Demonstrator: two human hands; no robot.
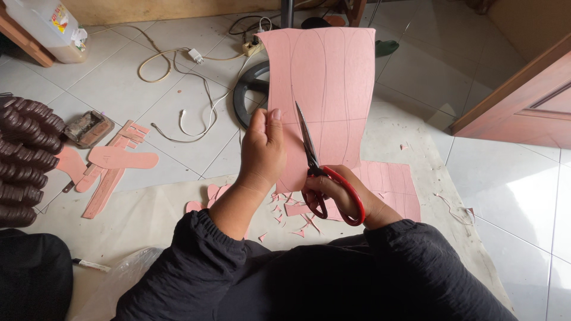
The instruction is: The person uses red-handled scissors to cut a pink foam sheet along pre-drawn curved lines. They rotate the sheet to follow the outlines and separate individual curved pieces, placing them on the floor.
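Scissors (309,148) cutting pink sheet (327,89)

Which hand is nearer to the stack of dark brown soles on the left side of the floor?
Left. The left hand holds the pink sheet, closer to the soles; the right hand is farther away.

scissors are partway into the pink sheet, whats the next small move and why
Probably close the scissors and push on along the pencil line: the blades sit open in the pink sheet, the right hand works the red handles, and the left hand holds the sheet up beside the cut.
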